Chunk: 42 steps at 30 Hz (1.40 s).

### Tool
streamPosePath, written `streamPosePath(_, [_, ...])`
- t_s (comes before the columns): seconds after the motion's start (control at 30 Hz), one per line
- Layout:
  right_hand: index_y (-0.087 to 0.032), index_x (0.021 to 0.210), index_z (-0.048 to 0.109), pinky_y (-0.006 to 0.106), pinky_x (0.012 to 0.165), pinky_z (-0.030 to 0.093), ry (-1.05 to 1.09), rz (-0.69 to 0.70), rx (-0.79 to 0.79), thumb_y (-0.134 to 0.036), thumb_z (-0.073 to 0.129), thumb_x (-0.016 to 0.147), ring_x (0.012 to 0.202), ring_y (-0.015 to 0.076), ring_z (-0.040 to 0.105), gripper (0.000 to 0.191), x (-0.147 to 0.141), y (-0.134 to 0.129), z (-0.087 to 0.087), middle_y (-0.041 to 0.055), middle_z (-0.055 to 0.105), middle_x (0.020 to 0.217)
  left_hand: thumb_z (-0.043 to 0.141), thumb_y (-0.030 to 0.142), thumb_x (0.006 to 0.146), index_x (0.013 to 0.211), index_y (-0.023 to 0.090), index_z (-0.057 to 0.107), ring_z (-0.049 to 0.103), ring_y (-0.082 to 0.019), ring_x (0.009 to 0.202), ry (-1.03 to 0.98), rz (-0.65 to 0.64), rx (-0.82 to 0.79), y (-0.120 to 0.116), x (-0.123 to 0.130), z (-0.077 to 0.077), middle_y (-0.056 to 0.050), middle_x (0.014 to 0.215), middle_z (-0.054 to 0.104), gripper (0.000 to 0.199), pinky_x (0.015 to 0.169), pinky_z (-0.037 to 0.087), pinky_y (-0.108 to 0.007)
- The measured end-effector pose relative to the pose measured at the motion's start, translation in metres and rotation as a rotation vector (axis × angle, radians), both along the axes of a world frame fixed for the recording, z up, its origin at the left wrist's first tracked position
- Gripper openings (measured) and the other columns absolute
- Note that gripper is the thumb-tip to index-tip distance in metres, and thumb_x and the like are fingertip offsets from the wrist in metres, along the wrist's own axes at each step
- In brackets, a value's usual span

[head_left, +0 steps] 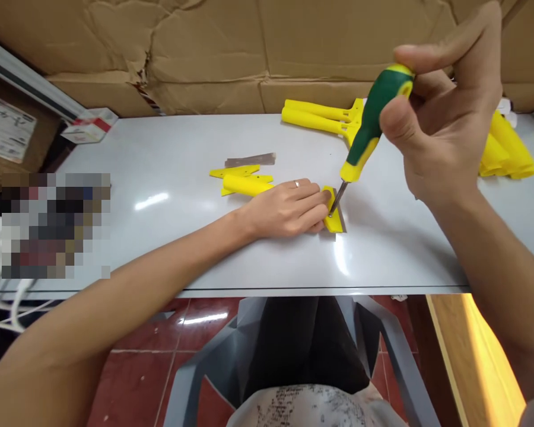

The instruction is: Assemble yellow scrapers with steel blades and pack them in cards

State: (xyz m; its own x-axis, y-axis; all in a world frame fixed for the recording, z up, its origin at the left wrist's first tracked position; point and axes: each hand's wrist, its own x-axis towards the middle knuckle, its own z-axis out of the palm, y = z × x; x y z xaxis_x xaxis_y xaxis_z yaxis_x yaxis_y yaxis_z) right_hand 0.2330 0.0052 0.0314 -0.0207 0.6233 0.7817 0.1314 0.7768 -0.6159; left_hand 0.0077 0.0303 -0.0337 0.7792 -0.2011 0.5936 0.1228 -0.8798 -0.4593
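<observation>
My left hand (291,207) lies closed over a yellow scraper (244,185), pressing it to the table. Its handle sticks out to the left, and the middle is hidden under my fingers. Along the right edge of the scraper head runs a thin metal blade (344,220). In my right hand (449,112) is a green and yellow screwdriver (378,112), gripped by its handle and tilted. Its tip meets the scraper head, at what seems to be a screw. Yellow flat plates (235,171) and grey metal blades (250,159) lie beyond my left hand.
More yellow scrapers (315,121) rest near the cardboard (204,53) at the back. Yellow pieces (509,148) lie at the right, partly behind my hand. A small white and red box (90,125) stands at the back left. The table's front edge (267,292) runs before my lap.
</observation>
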Motion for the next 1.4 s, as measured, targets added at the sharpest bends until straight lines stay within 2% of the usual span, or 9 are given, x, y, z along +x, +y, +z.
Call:
streamPosePath(0.17, [-0.035, 0.113, 0.065, 0.044, 0.095, 0.067, 0.038, 0.211, -0.26, -0.046, 0.084, 0.084, 0.105, 0.0223, 0.075, 0.036, 0.0031, 0.0036, -0.0035, -0.0024, 0.075, 0.108, 0.053, 0.019, 0.103, 0.076, 0.019, 0.055, 0.06, -0.015, 0.073, -0.002, 0.003, -0.004, -0.0001, 0.0004, -0.0009, -0.007, 0.088, 0.073, 0.027, 0.067, 0.053, -0.028])
streamPosePath(0.33, [-0.033, 0.102, 0.068, 0.041, 0.085, 0.069, 0.093, 0.134, -0.143, -0.048, 0.091, 0.077, 0.089, 0.018, 0.076, 0.037, 0.0011, 0.0018, 0.0015, -0.0062, 0.072, 0.112, 0.052, 0.02, 0.104, 0.078, 0.02, 0.054, 0.06, -0.016, 0.071, 0.003, 0.006, -0.001, 0.0002, 0.0, -0.0007, -0.007, 0.088, 0.074, 0.027, 0.065, 0.052, -0.029])
streamPosePath(0.5, [-0.031, 0.112, 0.064, 0.05, 0.098, 0.065, 0.055, 0.355, -0.258, -0.033, 0.079, 0.091, 0.114, 0.0238, 0.075, 0.025, 0.0025, 0.0015, 0.002, -0.0025, 0.078, 0.109, 0.052, 0.024, 0.106, 0.079, 0.02, 0.053, 0.062, -0.017, 0.076, 0.04, 0.006, 0.01, -0.0005, -0.0013, 0.0006, -0.009, 0.09, 0.073, 0.027, 0.069, 0.053, -0.03])
streamPosePath(0.63, [-0.035, 0.113, 0.071, 0.037, 0.09, 0.066, 0.011, 0.158, -0.093, -0.05, 0.082, 0.086, 0.083, 0.0106, 0.071, 0.033, 0.0043, 0.0041, -0.0031, -0.0075, 0.069, 0.106, 0.048, 0.02, 0.106, 0.08, 0.021, 0.052, 0.061, -0.016, 0.075, 0.045, 0.024, 0.022, -0.0008, -0.0009, 0.001, -0.007, 0.09, 0.073, 0.027, 0.068, 0.051, -0.03])
streamPosePath(0.8, [-0.041, 0.125, 0.07, 0.041, 0.095, 0.066, -0.014, 0.228, -0.236, -0.049, 0.083, 0.086, 0.105, 0.0196, 0.073, 0.041, 0.0033, 0.0022, -0.0041, -0.0033, 0.07, 0.109, 0.052, 0.02, 0.105, 0.08, 0.021, 0.053, 0.062, -0.017, 0.076, 0.005, 0.004, 0.001, -0.0007, 0.0001, 0.0017, -0.008, 0.091, 0.074, 0.024, 0.071, 0.053, -0.03])
streamPosePath(0.93, [-0.04, 0.12, 0.071, 0.042, 0.093, 0.064, -0.052, 0.143, -0.047, -0.048, 0.09, 0.077, 0.097, 0.0153, 0.074, 0.047, 0.0044, 0.0043, -0.0043, -0.0079, 0.067, 0.121, 0.048, 0.021, 0.106, 0.082, 0.021, 0.053, 0.062, -0.017, 0.076, 0.04, 0.041, 0.007, -0.0006, -0.0005, 0.0006, -0.007, 0.091, 0.074, 0.025, 0.07, 0.052, -0.03])
streamPosePath(1.13, [-0.042, 0.114, 0.077, 0.043, 0.076, 0.067, 0.033, 0.214, -0.172, -0.043, 0.084, 0.085, 0.106, 0.0275, 0.076, 0.03, 0.005, 0.0069, -0.0029, -0.0009, 0.076, 0.107, 0.051, 0.019, 0.104, 0.08, 0.02, 0.054, 0.063, -0.016, 0.076, 0.011, 0.034, 0.0, 0.0005, -0.0006, -0.0016, -0.007, 0.092, 0.075, 0.024, 0.071, 0.054, -0.029])
streamPosePath(1.23, [-0.041, 0.111, 0.081, 0.042, 0.08, 0.066, 0.02, 0.099, -0.082, -0.048, 0.083, 0.085, 0.089, 0.0222, 0.075, 0.027, 0.0052, 0.0057, -0.0011, -0.0005, 0.076, 0.107, 0.051, 0.018, 0.103, 0.079, 0.021, 0.053, 0.063, -0.016, 0.075, 0.02, 0.042, 0.003, 0.0005, -0.0005, -0.0013, -0.006, 0.092, 0.075, 0.025, 0.069, 0.054, -0.028])
streamPosePath(1.4, [-0.042, 0.129, 0.075, 0.043, 0.092, 0.066, -0.032, 0.166, -0.167, -0.05, 0.081, 0.085, 0.114, 0.0265, 0.07, 0.044, 0.0044, 0.0025, -0.0008, 0.0002, 0.07, 0.132, 0.054, 0.011, 0.096, 0.079, 0.021, 0.053, 0.062, -0.016, 0.073, -0.043, 0.036, -0.044, -0.0004, 0.0005, -0.0001, -0.006, 0.089, 0.075, 0.02, 0.068, 0.055, -0.028])
